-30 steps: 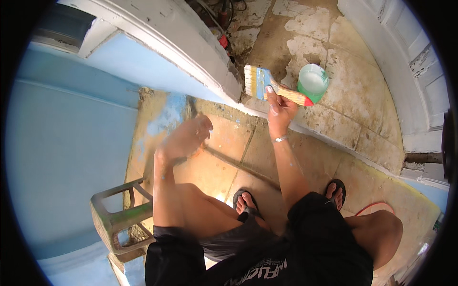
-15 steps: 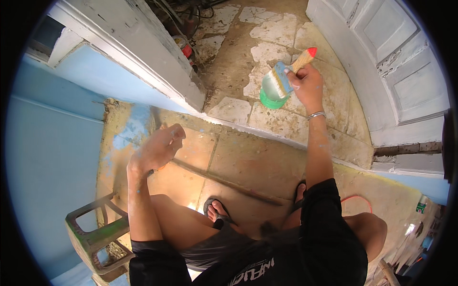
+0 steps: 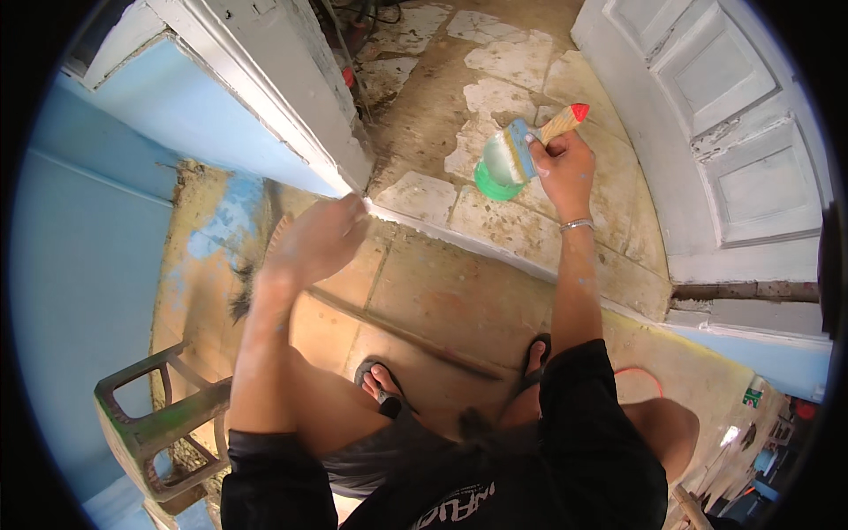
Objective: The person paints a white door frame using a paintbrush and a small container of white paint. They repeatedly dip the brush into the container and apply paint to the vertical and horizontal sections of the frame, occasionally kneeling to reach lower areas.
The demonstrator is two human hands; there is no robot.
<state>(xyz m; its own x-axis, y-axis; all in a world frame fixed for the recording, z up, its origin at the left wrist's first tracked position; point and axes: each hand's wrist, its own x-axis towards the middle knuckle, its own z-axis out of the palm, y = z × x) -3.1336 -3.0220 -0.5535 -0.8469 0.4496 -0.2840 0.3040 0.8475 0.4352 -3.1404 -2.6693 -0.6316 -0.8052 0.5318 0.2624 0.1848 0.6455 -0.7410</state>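
Observation:
My right hand (image 3: 565,170) is closed around a paintbrush (image 3: 523,148) with a red-tipped wooden handle and pale bristles. The brush lies against a green tub (image 3: 500,179) with a cloudy, pale upper part; whether my hidden fingers also hold the tub, I cannot tell. My left hand (image 3: 322,237), blurred, has its fingers curled at the foot of the white door frame (image 3: 340,146). What those fingers hold, if anything, is hidden. Beside that wrist show a dark bristly tuft (image 3: 241,296) and a tan ridged edge (image 3: 281,230), partly covered by my arm.
A white panelled door (image 3: 707,115) stands at the right, and a pale blue wall (image 3: 88,291) at the left. Near my left elbow is a worn green stool (image 3: 159,415). A thin rod (image 3: 406,336) lies across the floor tiles. A raised sill (image 3: 459,237) crosses the doorway.
My left hand has moved forward and right to the foot of the door frame. The dark tuft beside its wrist has come into sight. My right hand still holds the brush by the tub.

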